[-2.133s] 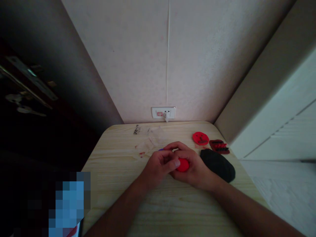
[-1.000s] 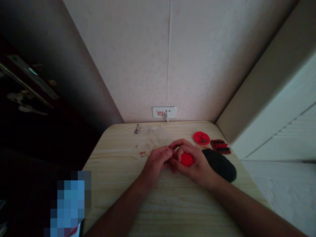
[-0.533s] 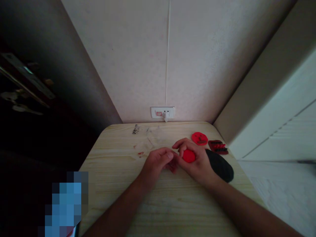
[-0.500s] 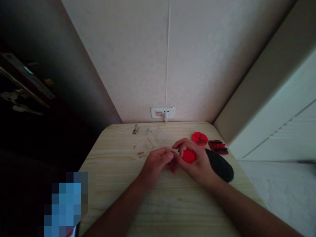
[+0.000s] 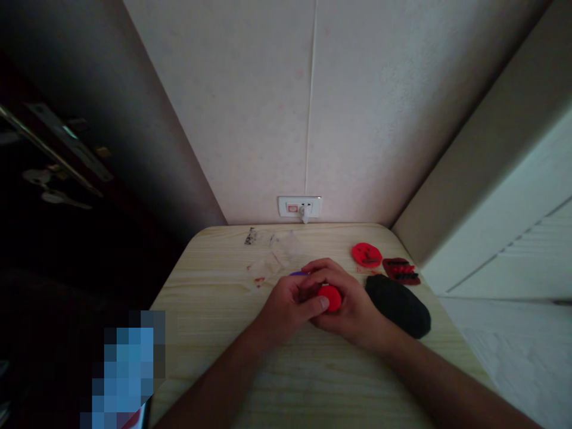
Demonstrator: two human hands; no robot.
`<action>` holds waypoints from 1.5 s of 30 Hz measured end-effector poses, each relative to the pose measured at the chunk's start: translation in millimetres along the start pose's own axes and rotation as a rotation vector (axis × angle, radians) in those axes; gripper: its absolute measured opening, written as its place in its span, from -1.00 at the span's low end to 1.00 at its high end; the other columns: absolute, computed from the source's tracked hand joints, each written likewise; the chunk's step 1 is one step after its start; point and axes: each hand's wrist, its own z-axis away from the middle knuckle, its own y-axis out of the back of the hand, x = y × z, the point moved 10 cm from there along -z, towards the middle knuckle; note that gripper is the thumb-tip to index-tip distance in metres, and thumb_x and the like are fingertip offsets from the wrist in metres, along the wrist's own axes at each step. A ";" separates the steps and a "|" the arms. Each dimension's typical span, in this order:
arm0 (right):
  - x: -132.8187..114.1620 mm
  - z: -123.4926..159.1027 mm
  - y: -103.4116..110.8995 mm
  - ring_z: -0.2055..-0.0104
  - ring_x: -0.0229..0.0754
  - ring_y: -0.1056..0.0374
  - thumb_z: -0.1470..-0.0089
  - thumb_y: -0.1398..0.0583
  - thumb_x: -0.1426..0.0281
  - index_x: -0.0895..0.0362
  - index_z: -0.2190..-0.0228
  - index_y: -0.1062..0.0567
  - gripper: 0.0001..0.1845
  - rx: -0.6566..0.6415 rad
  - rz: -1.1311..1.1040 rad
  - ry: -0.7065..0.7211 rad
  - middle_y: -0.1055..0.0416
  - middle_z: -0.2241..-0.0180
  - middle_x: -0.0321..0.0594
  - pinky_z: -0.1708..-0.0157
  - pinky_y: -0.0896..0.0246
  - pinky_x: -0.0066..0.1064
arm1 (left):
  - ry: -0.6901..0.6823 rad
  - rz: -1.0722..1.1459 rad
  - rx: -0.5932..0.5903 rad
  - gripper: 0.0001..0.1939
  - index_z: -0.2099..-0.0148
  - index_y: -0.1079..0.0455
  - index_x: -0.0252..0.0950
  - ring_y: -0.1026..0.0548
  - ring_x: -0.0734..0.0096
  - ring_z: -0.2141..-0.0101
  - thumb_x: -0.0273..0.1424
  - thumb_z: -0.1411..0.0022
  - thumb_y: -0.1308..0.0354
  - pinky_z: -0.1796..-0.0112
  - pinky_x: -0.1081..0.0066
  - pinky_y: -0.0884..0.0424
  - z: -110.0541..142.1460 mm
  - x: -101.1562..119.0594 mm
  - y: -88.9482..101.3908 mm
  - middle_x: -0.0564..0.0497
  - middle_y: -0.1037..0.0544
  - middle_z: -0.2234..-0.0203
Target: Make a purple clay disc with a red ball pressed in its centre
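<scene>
My right hand (image 5: 346, 301) is wrapped round a rounded red lump (image 5: 331, 297) that looks like modelling clay. The thumb of my left hand (image 5: 290, 307) presses on the lump's left side, and its fingers curl against those of the right hand, partly hidden. Just behind the fingertips shows a sliver of something purple (image 5: 299, 273), too covered to name. To the right of my hands lies a black oval slab (image 5: 398, 305). Beyond it are a red disc (image 5: 367, 255) with dark bits on it and a dark red slab (image 5: 401, 271) bearing black and red strips.
Smudged, clear film-like scraps (image 5: 266, 268) lie on the wooden table (image 5: 214, 316) left of my hands. A wall socket (image 5: 299, 207) with a white plug sits behind the table. White panelling stands at the right, and a dark door edge with keys (image 5: 58, 185) at the left.
My left hand has come right, up against the right hand, and its thumb now rests on the red lump. The purple sliver has come into sight. The view has shifted slightly.
</scene>
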 end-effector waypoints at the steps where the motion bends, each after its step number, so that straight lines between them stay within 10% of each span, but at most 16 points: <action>1: 1.3 0.1 -2.7 -0.09 0.00 -0.39 0.09 -0.39 0.60 0.05 0.22 -0.57 -0.64 -0.029 -0.018 -0.010 -0.41 0.05 -0.12 -0.06 -0.35 -0.19 | -0.008 -0.040 -0.017 -0.85 0.30 -0.59 -0.34 -0.49 0.42 0.41 -0.36 -0.09 -0.37 0.36 0.46 -0.34 0.2 -0.4 -0.5 0.03 -0.60 0.44; 38: 3.7 4.8 0.0 0.10 -0.12 -0.47 0.04 -0.43 0.49 0.12 0.54 -0.41 -0.72 0.077 0.049 0.013 -0.42 0.12 -0.13 0.16 -0.40 -0.35 | 0.059 -0.049 -0.074 -0.59 0.52 -0.25 -0.31 -0.29 0.55 0.49 -0.26 -0.08 -0.41 0.43 0.50 -0.18 -2.0 -12.4 -6.3 0.14 -0.33 0.57; 45: 3.3 1.7 -7.2 0.00 -0.06 -0.47 0.21 -0.42 0.63 0.12 0.39 -0.58 -0.71 -0.051 -0.050 -0.055 -0.40 0.01 -0.10 0.03 -0.40 -0.29 | 0.049 -0.116 -0.062 -0.77 0.32 -0.54 -0.37 -0.44 0.45 0.43 -0.29 -0.09 -0.39 0.39 0.47 -0.30 -2.6 -11.5 -0.2 0.03 -0.56 0.46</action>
